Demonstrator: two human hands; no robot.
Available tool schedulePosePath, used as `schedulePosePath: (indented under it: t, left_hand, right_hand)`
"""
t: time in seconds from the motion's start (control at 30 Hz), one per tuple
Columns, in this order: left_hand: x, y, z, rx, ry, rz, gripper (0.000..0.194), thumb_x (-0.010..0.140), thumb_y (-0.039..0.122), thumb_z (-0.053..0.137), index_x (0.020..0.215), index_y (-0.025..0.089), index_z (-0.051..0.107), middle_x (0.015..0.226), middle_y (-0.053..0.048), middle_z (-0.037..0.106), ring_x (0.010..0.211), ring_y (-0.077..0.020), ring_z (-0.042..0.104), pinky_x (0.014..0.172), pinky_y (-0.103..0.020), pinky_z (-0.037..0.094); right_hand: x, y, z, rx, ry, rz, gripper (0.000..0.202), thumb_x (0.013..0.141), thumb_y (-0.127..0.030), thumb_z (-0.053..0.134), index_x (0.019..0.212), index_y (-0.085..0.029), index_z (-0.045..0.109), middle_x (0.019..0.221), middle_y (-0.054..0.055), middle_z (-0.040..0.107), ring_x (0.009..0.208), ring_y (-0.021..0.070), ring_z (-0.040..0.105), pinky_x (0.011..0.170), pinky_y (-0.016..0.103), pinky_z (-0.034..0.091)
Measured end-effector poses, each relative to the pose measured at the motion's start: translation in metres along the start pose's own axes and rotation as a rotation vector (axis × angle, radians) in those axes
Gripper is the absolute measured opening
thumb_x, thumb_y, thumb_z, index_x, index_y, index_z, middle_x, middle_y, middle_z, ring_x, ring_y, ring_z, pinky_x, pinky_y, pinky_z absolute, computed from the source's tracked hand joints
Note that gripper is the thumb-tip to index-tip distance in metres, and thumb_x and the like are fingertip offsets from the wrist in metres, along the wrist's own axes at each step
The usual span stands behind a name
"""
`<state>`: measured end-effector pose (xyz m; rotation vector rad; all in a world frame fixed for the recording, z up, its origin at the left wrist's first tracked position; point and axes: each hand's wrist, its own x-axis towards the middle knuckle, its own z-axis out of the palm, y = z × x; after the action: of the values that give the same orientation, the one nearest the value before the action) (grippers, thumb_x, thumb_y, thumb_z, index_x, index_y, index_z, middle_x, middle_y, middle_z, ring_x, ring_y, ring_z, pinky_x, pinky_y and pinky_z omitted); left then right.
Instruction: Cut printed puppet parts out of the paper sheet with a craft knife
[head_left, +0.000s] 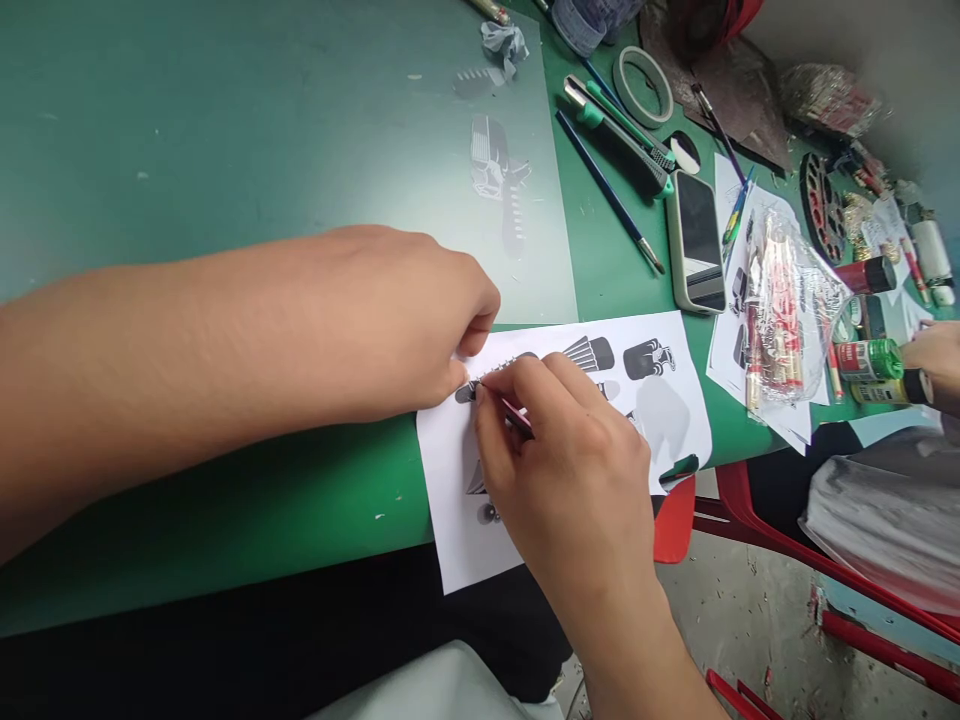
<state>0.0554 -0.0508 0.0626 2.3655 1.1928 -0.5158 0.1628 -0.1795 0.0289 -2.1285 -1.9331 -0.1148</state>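
Note:
A white sheet (456, 540) printed with small dark and grey shapes lies at the table's near edge, partly overhanging it. My left hand (427, 320) reaches across from the left with its fingers curled closed. Its fingertips meet the sheet's upper left part beside a dark printed shape (465, 393); anything in them is hidden. My right hand (562, 480) pinches a slim, pen-like, dark and pink tool (517, 420), whose kind I cannot make out. The tool's tip is close to the left fingertips, over the dark shape. Much of the sheet is covered by my right hand.
Behind the sheet, a clear plastic sheet (420, 200) bears pale cut-outs (491, 155) on the green table (360, 500). To the right lie a paintbrush (611, 195), a green cutter knife (622, 140), a tape roll (643, 87), a phone (696, 240) and paint bottles (870, 358). Another person's hand (934, 355) is far right.

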Motion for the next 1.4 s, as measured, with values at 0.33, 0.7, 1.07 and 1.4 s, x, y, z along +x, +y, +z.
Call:
schedulePosePath:
  t: [0.33,0.7,1.07,1.4]
  left_hand:
    - [0.000,-0.022,0.025,-0.284,0.250,0.336,0.035,0.084,0.051,0.058,0.107,0.027,0.070,0.083,-0.002,0.071,0.097,-0.0260,0.066,0.088,-0.035,0.047]
    - [0.003,-0.026,0.007,-0.249,0.292,0.220,0.039,0.088,0.048,0.047,0.110,0.025,0.069,0.095,-0.001,0.071,0.107,-0.0291,0.063,0.098,-0.040,0.043]
    - [0.020,-0.015,0.020,-0.175,0.257,0.509,0.032,0.090,0.034,0.058,0.122,0.035,0.058,0.107,0.000,0.070,0.093,-0.0206,0.063,0.080,-0.033,0.046]
    - [0.020,-0.029,0.020,-0.143,0.305,0.494,0.045,0.091,0.035,0.048,0.136,0.038,0.053,0.147,0.004,0.051,0.136,-0.0275,0.045,0.118,-0.049,0.029]
  right_hand:
    - [0.013,0.037,-0.017,0.081,-0.059,-0.227,0.012,0.098,-0.017,0.052,0.092,-0.019,0.061,0.078,-0.002,0.061,0.056,0.0092,0.048,0.048,0.025,0.030]
    - [0.013,0.073,-0.018,-0.001,-0.071,-0.411,0.009,0.098,-0.018,0.049,0.091,-0.020,0.054,0.069,-0.002,0.059,0.057,0.0124,0.050,0.052,0.025,0.032]
    - [0.019,0.066,-0.022,0.274,-0.003,-0.465,0.012,0.096,-0.012,0.056,0.090,-0.019,0.063,0.081,0.001,0.065,0.067,0.0091,0.059,0.057,0.022,0.039]
    - [0.053,0.083,0.027,0.218,0.160,-0.748,0.018,0.096,-0.017,0.053,0.086,-0.023,0.067,0.075,0.001,0.065,0.066,0.0128,0.053,0.061,0.027,0.045]
